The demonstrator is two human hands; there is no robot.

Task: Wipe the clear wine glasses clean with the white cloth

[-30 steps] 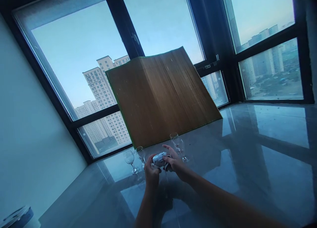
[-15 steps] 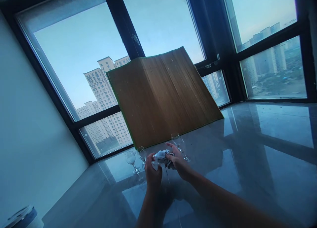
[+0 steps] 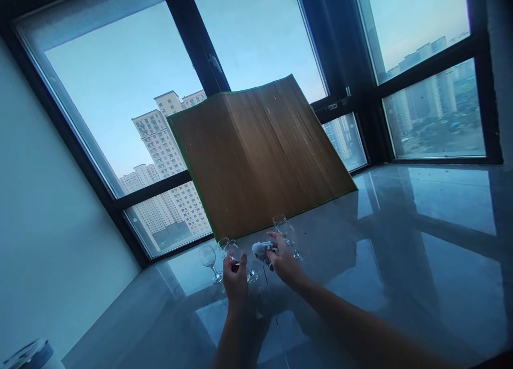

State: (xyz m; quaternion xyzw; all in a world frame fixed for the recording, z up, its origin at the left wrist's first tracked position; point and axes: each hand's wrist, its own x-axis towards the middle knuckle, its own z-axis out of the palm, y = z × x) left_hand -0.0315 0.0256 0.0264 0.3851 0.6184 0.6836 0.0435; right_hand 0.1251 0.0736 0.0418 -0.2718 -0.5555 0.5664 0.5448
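Note:
My left hand (image 3: 235, 277) is closed around a clear stemmed wine glass (image 3: 252, 275), which tilts with its foot toward the right. My right hand (image 3: 284, 261) grips a crumpled grey-white cloth (image 3: 262, 250), a short gap to the right of that glass. To the left of my left hand a wine glass (image 3: 207, 256) stands upright on the glossy grey surface (image 3: 328, 305). Another glass shows partly behind my left hand. Behind my right hand are further glasses (image 3: 280, 224), partly covered by its fingers.
A brown wooden-looking board (image 3: 260, 155) with a green edge leans against the dark-framed windows behind the glasses. At the lower left corner is a white and blue round container (image 3: 36, 355). A pale wall (image 3: 60, 214) rises on the left.
The hands have moved apart. The cloth has come away from the glass and stays in my right hand, while my left hand has shifted left with the glass, now more visible.

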